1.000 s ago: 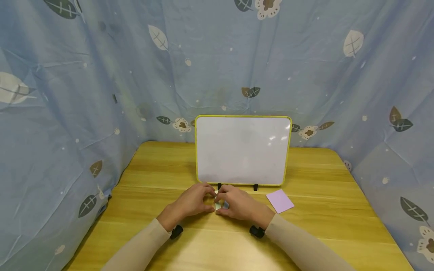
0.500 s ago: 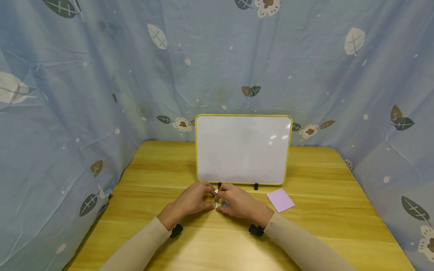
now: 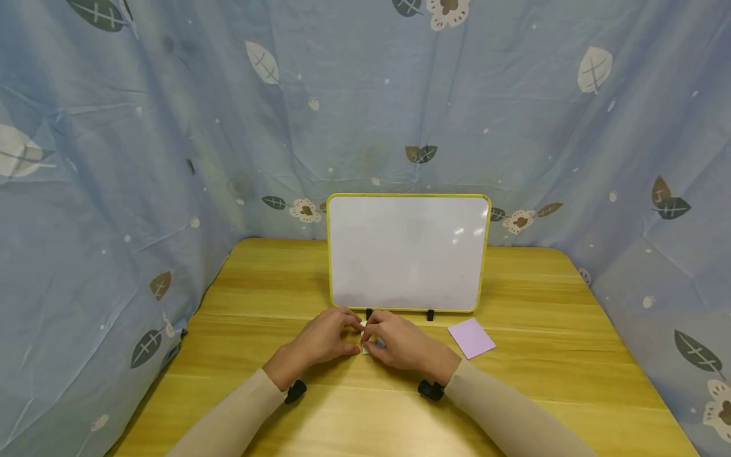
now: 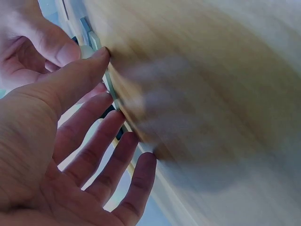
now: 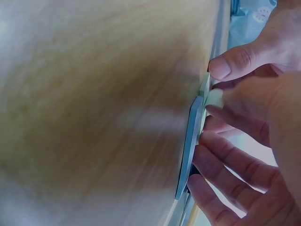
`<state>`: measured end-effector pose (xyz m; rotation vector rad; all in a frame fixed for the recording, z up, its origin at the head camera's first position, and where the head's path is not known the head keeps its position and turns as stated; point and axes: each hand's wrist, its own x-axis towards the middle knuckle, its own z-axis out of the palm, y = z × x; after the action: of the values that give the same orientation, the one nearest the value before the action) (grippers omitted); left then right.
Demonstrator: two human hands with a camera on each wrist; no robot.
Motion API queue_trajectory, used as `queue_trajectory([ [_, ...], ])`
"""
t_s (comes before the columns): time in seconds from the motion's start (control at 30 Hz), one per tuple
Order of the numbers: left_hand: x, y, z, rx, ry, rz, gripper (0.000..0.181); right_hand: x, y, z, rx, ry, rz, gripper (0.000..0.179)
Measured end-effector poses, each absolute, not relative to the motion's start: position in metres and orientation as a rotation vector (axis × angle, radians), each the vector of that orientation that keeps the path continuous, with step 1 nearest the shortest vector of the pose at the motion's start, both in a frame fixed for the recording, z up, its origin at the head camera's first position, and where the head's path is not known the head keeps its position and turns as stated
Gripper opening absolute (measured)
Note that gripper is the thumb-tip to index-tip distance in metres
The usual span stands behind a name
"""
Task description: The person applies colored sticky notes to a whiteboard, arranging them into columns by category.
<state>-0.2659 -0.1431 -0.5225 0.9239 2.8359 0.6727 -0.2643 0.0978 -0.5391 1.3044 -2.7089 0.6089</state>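
Observation:
A small pale green sticky-note pad (image 5: 205, 84) lies on the table between both hands. My left hand (image 3: 321, 339) holds its edges, the thumb at one end and fingertips towards the other. My right hand (image 3: 407, 343) pinches a lifted pale green sticky note (image 5: 215, 98) between thumb and forefinger, and the note bends up from the pad. Against the pad's right side lies a blue sticky-note pad (image 5: 188, 146), mostly under my right hand in the head view. The other right fingers rest near its far end.
Behind the hands stands a whiteboard (image 3: 408, 251) with a yellow frame and black feet (image 3: 431, 315). A lilac sticky-note pad (image 3: 471, 338) lies on the wooden table (image 3: 285, 279), right of my right hand. A patterned blue curtain (image 3: 354, 95) surrounds the table.
My right thumb has moved away from the near end of the pale green pad, up towards the right forefinger. The left hand stays in place.

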Motion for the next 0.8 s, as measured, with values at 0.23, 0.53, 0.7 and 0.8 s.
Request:
queue_trajectory([
  [0.23, -0.264, -0.142, -0.521, 0.9, 2.825, 0.694, 0.036, -0.266, 0.095, -0.541, 1.247, -2.713, 0.627, 0.006],
  [0.53, -0.262, -0.132, -0.52, 0.822, 2.906, 0.704, 0.033, -0.267, 0.093, -0.538, 1.122, -2.717, 0.782, 0.007],
  [0.7, -0.259, -0.125, -0.524, 0.757, 2.986, 0.703, 0.032, -0.269, 0.092, -0.533, 1.1, -2.702, 0.838, 0.007],
  [0.8, -0.257, -0.125, -0.528, 0.764, 3.017, 0.704, 0.032, -0.27, 0.091, -0.531, 1.08, -2.694, 0.846, 0.007],
])
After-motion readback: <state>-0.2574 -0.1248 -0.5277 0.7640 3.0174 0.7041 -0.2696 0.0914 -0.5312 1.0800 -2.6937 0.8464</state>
